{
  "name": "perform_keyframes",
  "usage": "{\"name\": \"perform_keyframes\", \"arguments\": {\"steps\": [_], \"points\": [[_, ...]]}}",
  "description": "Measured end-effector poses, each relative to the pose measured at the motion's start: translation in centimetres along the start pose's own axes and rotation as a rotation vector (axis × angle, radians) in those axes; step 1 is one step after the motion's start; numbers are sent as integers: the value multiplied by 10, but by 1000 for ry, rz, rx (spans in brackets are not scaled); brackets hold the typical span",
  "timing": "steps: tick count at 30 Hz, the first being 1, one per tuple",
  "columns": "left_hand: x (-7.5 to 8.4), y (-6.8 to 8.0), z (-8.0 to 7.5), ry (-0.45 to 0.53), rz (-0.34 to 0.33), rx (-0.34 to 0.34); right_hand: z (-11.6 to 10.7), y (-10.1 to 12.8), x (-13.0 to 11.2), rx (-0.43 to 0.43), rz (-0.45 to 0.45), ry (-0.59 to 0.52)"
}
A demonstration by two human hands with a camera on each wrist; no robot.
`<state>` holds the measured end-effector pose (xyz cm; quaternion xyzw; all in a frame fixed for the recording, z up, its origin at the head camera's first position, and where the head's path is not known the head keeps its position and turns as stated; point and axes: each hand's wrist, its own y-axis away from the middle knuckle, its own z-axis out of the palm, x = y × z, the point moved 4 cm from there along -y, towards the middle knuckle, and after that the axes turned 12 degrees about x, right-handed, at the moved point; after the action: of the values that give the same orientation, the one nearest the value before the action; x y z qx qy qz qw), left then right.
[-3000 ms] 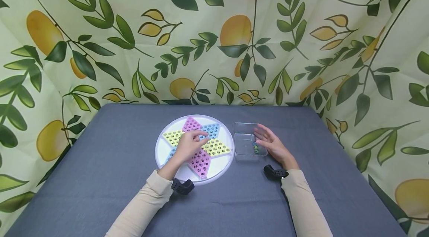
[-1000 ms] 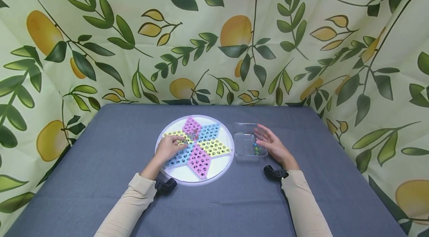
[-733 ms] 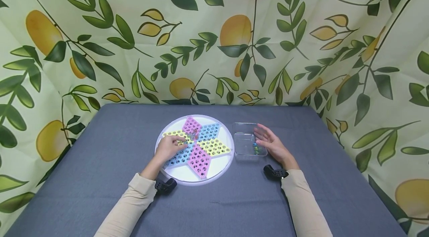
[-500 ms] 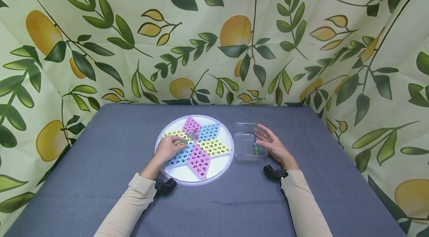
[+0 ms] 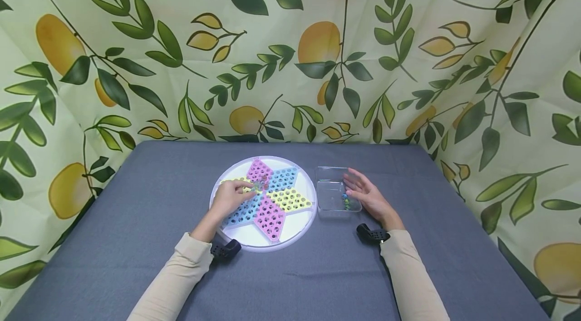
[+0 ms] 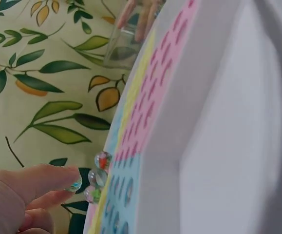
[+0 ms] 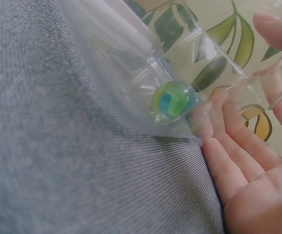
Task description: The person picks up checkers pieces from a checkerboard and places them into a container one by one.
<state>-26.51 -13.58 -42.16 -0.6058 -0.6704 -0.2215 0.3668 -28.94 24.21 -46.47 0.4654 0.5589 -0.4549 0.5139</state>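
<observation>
Grey cloth surface (image 5: 136, 240), leaf-print backdrop: marble work on round white star-patterned board (image 5: 297, 222).
Left hand (image 5: 227, 199) has been shifted from the centre to the yellow sector, a clear glass marble (image 6: 74, 184) pinched for placing; right hand (image 5: 369, 196) remains relaxed against the clear plastic box (image 5: 333, 174).

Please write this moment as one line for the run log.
left hand: pinches marble over board | right hand: open, touches clear box | box: marbles inside | table: grey cloth

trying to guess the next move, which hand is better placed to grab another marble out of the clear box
The right hand: its fingers already rest against the clear box holding the marbles. The left hand is over the board, pinching a marble.
</observation>
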Motion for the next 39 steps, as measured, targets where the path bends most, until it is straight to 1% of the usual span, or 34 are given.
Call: {"name": "perform_keyframes", "arguments": {"steps": [4,7,11,19,22,26,30,33,39], "points": [[7,0,0,23,20,8,0,1,-1,-1,4,-4],[13,1,1,34,13,10,1,1,-2,-3,2,-5],[20,1,4,60,23,5,2,2,-2,-2,-1,0],[34,0,9,87,80,-38,2,2,-1,2,3,-2],[40,2,11,116,79,-48,1,2,-1,4,-2,11],[46,4,15,150,50,-60,-1,2,0,5,-6,28],[53,6,18,179,41,-64,-2,2,1,-1,-13,16],[59,6,20,186,55,-68,-1,1,2,0,-11,14],[69,7,25,207,120,-84,-1,1,1,4,-1,21]]}}
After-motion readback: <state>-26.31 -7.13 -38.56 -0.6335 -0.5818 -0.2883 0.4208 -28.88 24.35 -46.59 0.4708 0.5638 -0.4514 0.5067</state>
